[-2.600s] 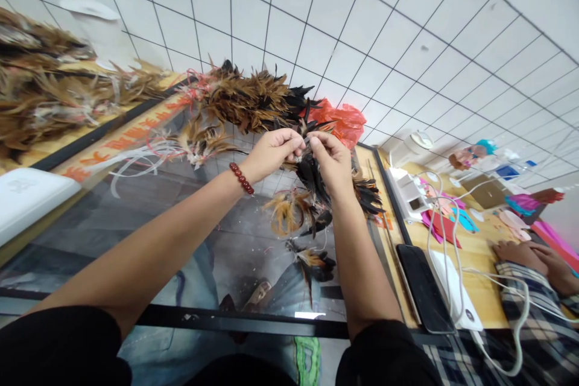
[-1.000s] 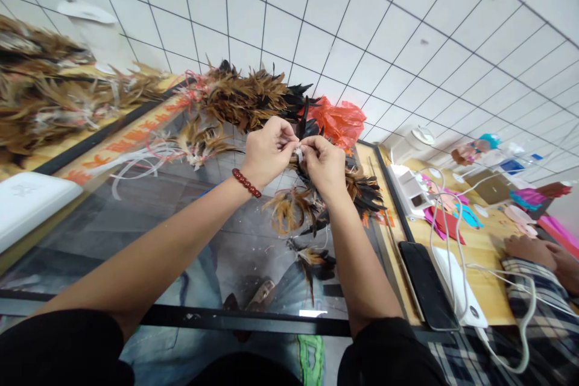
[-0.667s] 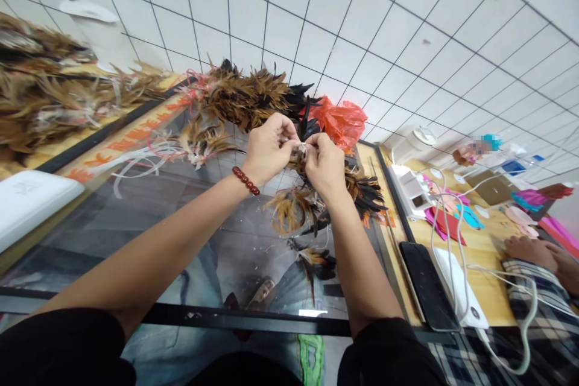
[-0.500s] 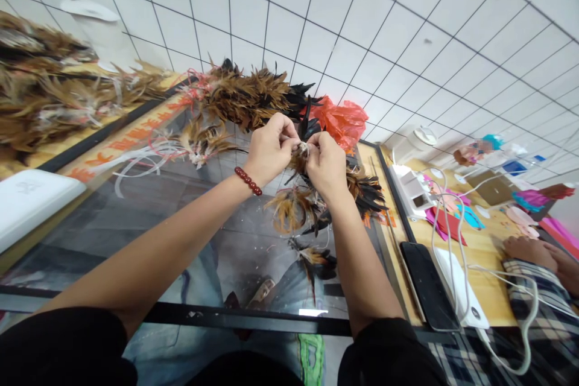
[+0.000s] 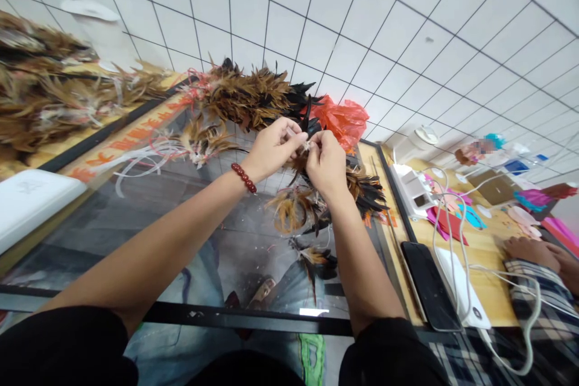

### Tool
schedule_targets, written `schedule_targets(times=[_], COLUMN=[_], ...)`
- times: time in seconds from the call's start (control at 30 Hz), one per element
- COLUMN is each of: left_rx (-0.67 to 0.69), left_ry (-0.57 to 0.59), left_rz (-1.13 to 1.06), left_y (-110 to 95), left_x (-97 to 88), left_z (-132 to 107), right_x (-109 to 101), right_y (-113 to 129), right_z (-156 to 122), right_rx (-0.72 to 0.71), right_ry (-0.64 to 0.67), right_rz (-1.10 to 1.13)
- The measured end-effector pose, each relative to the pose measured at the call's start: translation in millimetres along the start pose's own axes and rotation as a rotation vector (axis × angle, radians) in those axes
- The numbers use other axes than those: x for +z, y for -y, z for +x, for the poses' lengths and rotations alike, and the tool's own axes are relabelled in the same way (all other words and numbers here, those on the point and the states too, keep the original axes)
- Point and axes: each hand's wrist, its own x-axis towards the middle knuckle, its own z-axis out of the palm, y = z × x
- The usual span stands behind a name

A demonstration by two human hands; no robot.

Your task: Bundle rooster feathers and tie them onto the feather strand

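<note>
My right hand (image 5: 328,164) pinches the pale base of a small bundle of brown and black feathers (image 5: 308,119) above the glass tabletop (image 5: 181,217). Close against the same base is my left hand (image 5: 275,146), its fingers curled and its thumb stretched toward the bundle. What lies between those left fingers is hidden. A beaded bracelet (image 5: 243,177) circles the left wrist. Below the hands, loose brown feathers (image 5: 289,212) and a darker feather tuft (image 5: 316,260) rest on the glass.
A long pile of feathers (image 5: 248,96) and a red plastic bag (image 5: 341,122) lie along the tiled wall. White strips (image 5: 140,160) lie at left, near a white box (image 5: 38,202). At right are a phone (image 5: 429,283), a white power bank (image 5: 461,289), cables and another person's hands (image 5: 534,252).
My left hand has shifted slightly, its thumb now straighter along the bundle's base. The right hand keeps its pinch on the feather bundle in nearly the same place.
</note>
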Motion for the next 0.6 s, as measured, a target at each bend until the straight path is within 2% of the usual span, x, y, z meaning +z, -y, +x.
schedule_targets(times=[0.1, 0.27, 0.47, 0.6], left_rx=[-0.125, -0.389, -0.469, -0.49], left_ry=[0.014, -0.015, -0.097, -0.132], left_rz=[-0.07, -0.367, -0.501, -0.482], left_y=[-7, -12, -6, -6], left_x=[5.5, 7.3, 1.4, 1.5], left_z=[-4, -4, 1, 1], right_x=[1, 5, 5, 8], right_y=[1, 5, 3, -6], right_z=[-1, -4, -5, -3], right_rx=[-0.014, -0.024, 0.022, 0.159], right_ry=[0.003, 0.015, 0.042, 0.027], right_rz=[0.001, -0.028, -0.055, 0.104])
